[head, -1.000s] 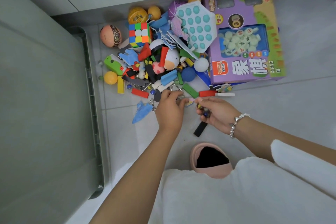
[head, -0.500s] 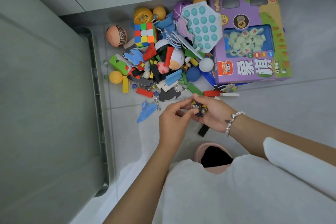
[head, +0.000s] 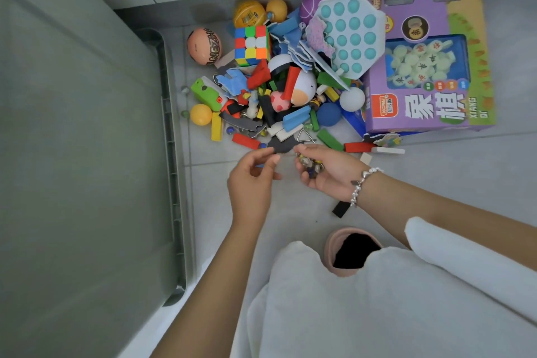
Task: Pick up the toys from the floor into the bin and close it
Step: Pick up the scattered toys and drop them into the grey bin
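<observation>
Glass marbles (head: 311,165) (apparently) cupped in right hand (head: 328,171).

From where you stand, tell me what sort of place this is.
Probably a room in a home, perhaps a play area: a heap of toys on a pale tiled floor, a boxed chess set, and a grey storage bin beside them.

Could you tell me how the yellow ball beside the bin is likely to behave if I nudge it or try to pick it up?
The yellow ball looks smooth and fully round, so a nudge would probably send it rolling across the tiled floor. It seems small and plain, so likely light. The yellow block and the bin close by might stop it early.
</observation>
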`<state>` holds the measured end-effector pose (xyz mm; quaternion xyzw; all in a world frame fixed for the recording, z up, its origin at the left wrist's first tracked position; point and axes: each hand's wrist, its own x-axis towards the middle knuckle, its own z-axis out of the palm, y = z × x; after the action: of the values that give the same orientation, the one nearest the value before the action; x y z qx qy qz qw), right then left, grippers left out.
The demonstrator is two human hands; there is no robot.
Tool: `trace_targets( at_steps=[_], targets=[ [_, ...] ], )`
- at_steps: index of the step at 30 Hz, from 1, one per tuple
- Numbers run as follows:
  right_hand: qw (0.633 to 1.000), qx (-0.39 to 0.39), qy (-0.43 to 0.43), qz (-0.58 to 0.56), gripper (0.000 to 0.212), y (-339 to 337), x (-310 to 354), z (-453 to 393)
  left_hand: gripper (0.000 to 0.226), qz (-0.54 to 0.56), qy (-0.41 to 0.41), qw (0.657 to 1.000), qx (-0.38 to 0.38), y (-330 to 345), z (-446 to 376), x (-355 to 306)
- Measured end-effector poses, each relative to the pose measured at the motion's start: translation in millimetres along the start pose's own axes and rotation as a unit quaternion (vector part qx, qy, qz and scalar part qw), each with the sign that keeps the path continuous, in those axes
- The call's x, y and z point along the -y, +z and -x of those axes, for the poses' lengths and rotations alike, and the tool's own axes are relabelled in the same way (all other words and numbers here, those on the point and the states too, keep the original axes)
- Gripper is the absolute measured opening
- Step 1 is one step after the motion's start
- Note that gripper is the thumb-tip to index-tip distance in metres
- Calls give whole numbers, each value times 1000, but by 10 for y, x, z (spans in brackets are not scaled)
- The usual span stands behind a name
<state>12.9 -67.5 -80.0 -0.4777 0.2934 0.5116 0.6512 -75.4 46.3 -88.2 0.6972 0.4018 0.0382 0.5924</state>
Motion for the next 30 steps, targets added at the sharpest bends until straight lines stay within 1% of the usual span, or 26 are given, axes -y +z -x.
trace_targets(
  at_steps=[2, 3, 7, 11, 13, 14, 16, 18, 20, 22, 23, 26, 30],
  targets=[
    [1000, -8, -5, 7, 2, 4, 6, -10, 16, -63, 22, 997, -47, -49, -138, 71],
    [1000, -12, -7, 11, 3, 2, 7, -12, 18, -101, 37, 993, -55, -70, -199, 97],
    [1000, -14, -14, 23, 11, 7, -2, -10, 30, -199, 91, 976, -20, -49, -339, 138],
    [999, -19, -21, 37, 19, 28, -16, -13, 29, -262, 117, 958, -22, -13, -367, 137],
    [999, -22, -24, 42, 20, 32, -14, -20, 28, -276, 122, 953, -21, -14, -361, 140],
    [999, -25, -26, 41, 20, 33, -13, -25, 27, -268, 121, 956, -21, -15, -354, 141],
    [998, -30, -30, 39, 21, 39, -11, -33, 24, -195, 102, 975, -15, -22, -326, 104],
    [998, -30, -33, 40, 18, 41, -10, -42, 20, -97, 77, 992, 20, -31, -262, 16],
    [998, -23, -32, 40, 10, 46, -13, -51, 20, -40, 60, 995, 63, -26, -151, -76],
    [999, -5, -34, 27, 6, 72, -12, -52, 22, -15, 48, 995, 85, 2, -25, -140],
    [999, 3, -34, 13, 7, 89, -15, -54, 23, -10, 42, 995, 86, 25, 28, -157],
    [999, 13, -28, -9, 13, 118, -30, -76, 24, -14, 32, 996, 81, 91, 113, -172],
    [1000, 17, -16, -13, 15, 110, -21, -85, 26, 4, 35, 997, 69, 79, 113, -157]
  ],
)
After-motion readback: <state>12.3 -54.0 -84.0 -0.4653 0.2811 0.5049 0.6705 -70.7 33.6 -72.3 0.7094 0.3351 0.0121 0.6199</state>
